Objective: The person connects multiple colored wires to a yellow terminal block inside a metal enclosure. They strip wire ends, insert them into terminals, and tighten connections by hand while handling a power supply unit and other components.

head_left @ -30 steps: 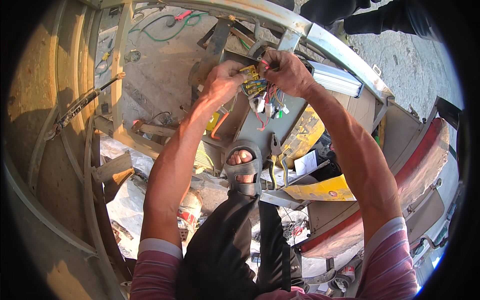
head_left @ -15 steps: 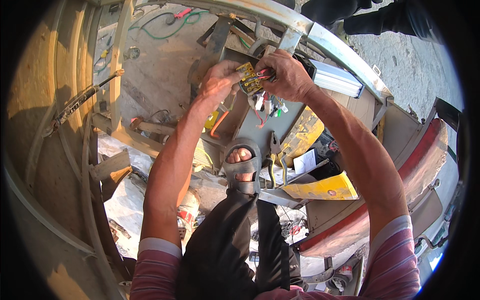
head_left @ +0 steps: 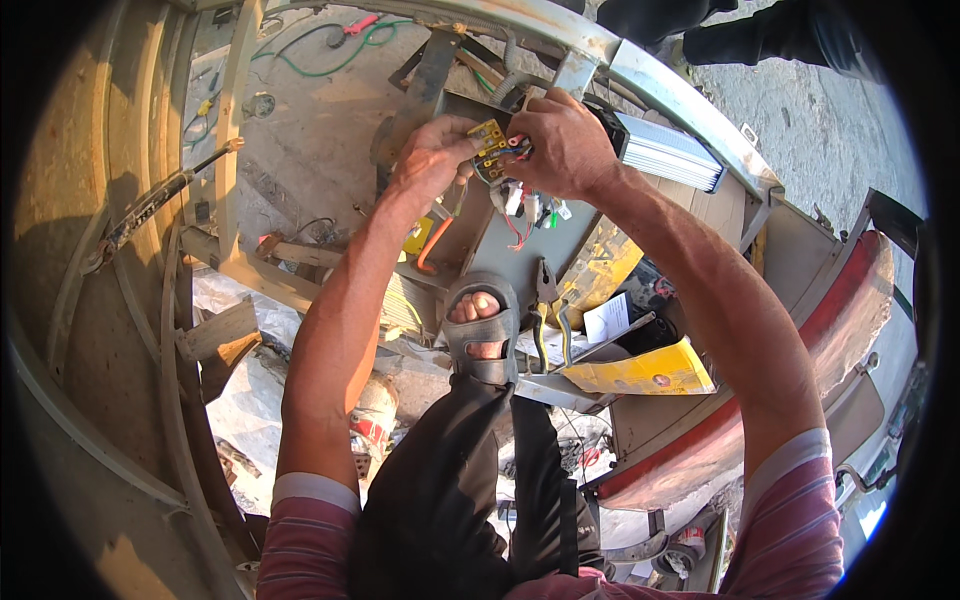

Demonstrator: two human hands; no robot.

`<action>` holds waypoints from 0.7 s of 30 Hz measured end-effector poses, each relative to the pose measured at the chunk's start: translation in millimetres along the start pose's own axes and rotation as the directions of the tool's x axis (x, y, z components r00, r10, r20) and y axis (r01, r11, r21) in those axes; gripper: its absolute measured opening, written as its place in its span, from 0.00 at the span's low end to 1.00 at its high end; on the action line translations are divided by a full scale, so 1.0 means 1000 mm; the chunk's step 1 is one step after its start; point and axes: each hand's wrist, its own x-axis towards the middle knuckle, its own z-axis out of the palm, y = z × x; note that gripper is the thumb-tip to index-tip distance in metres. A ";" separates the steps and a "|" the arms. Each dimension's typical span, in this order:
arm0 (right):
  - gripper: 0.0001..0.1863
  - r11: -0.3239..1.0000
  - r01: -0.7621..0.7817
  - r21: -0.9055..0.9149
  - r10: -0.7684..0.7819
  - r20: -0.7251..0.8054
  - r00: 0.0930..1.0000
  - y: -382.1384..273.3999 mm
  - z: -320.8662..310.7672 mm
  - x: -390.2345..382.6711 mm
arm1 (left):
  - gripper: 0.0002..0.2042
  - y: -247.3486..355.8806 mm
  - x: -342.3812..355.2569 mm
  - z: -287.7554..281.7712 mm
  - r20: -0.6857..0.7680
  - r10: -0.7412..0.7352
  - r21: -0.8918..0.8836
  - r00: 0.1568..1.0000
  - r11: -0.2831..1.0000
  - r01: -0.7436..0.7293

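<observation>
Above a grey metal panel, my left hand (head_left: 435, 158) is closed on the left edge of a small terminal block (head_left: 488, 143) with yellow contacts and a dark body. At its right side, my right hand (head_left: 565, 147) is closed, with thumb and fingers pinching red and blue wires (head_left: 517, 143) against the block. The back of that hand hides its fingertips. Below both hands hangs a bunch of wire connectors (head_left: 530, 205), white, red and green. Pliers (head_left: 547, 300) with yellow-and-black handles lean near my sandalled foot (head_left: 482, 325).
A finned silver metal box (head_left: 672, 155) lies right of my right hand, beneath a curved metal frame rail (head_left: 690, 105). Wooden and metal bars (head_left: 232, 140) stand at the left. A yellow carton (head_left: 640, 372) sits right of the pliers. Another person's dark-clothed legs (head_left: 760, 38) show at the top right.
My right hand has shifted slightly left and rolled over, so its back covers more of the wires. My left hand keeps its hold on the terminal block.
</observation>
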 end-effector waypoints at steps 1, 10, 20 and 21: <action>0.18 0.998 -0.036 -0.042 0.037 0.006 0.999 -0.004 0.002 0.002 | 0.13 0.000 0.000 0.000 -0.004 -0.004 0.000 1.000 1.000 0.004; 0.13 0.998 -0.068 -0.012 0.068 -0.040 0.997 0.001 0.010 -0.001 | 0.13 0.004 -0.001 0.002 -0.022 -0.013 0.034 1.000 0.999 0.014; 0.11 0.993 0.027 0.117 -0.008 -0.162 0.987 0.016 0.022 -0.003 | 0.13 0.007 0.000 0.004 0.001 -0.012 0.034 1.000 0.999 0.012; 0.11 0.991 0.022 0.134 -0.002 -0.152 0.988 0.016 0.021 -0.004 | 0.13 0.007 -0.001 0.004 0.002 -0.007 0.038 1.000 0.999 0.007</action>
